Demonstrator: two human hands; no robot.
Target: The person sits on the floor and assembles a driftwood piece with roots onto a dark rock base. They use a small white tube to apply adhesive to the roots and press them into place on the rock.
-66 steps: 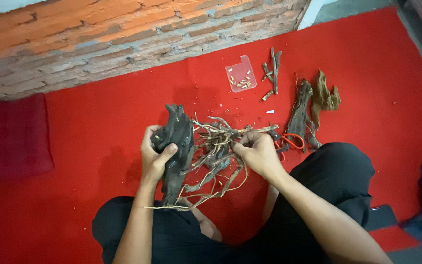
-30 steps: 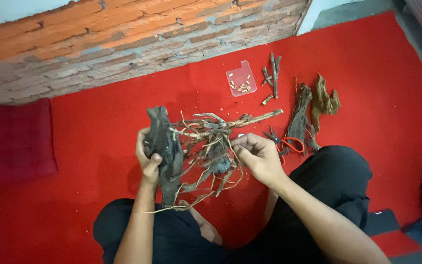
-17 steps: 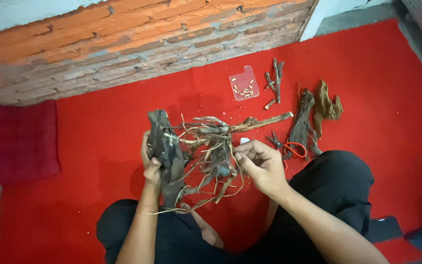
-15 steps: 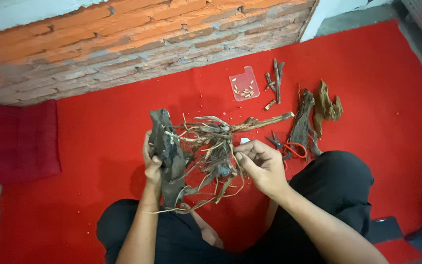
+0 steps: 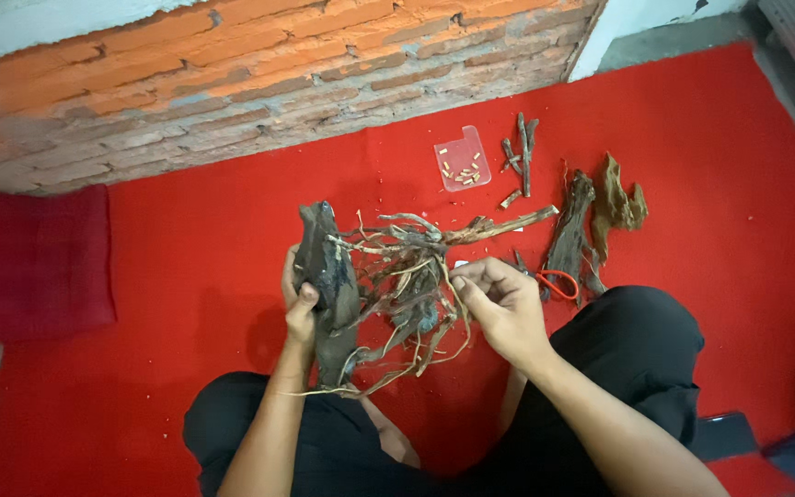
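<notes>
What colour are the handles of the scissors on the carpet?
Orange-red, on the scissors beside the right hand; head view.

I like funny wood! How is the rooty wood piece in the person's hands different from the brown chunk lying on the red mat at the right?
The rooty driftwood is held up by the left hand and right hand; the brown chunk lies untouched on the red mat. The rooty driftwood is dark grey with many thin, tangled roots; the brown chunk is lighter brown, flatter and rootless. The rooty driftwood looks bigger. Both are rough, dry wood.
</notes>
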